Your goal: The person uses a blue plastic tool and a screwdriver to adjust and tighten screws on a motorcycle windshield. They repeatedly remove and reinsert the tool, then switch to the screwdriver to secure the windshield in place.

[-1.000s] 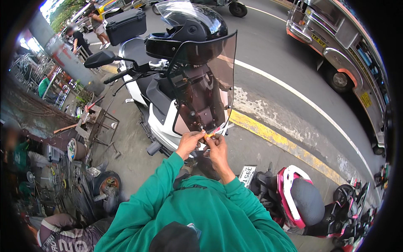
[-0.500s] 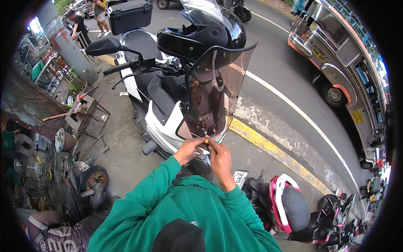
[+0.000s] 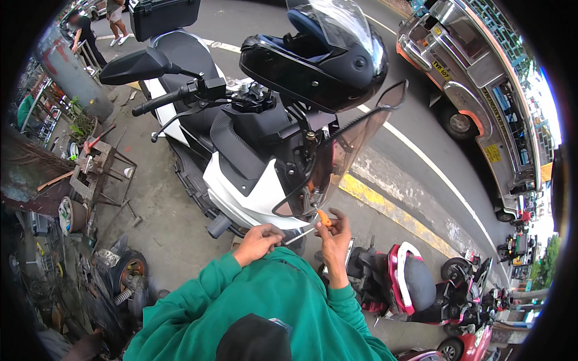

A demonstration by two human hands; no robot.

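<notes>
A: Going from the left, what do you see?
B: The left hand [image 3: 260, 240] is low in front of the white scooter [image 3: 227, 191], with its fingers curled. Whether it pinches something, I cannot tell.

A: And beside it?
B: A thin pale shaft, part of an orange-handled tool [image 3: 324, 218]; I think it is a screwdriver. The right hand [image 3: 335, 236] grips it, near the lower edge of the tinted windscreen [image 3: 354, 153].

A: What has changed?
B: The hands are no longer together at that edge, as half a second ago. They are apart now, and the shaft points down toward the left hand. In my judgement, the tool is away from the windscreen for this moment. The windscreen appears more from its side, but the view also shifts, so I cannot say if it tilts by itself.

A: What is hidden?
B: The left fingertips and the shaft's end are hard to separate. Farther right, the support under the black helmet [image 3: 319, 69] is unclear.
</notes>
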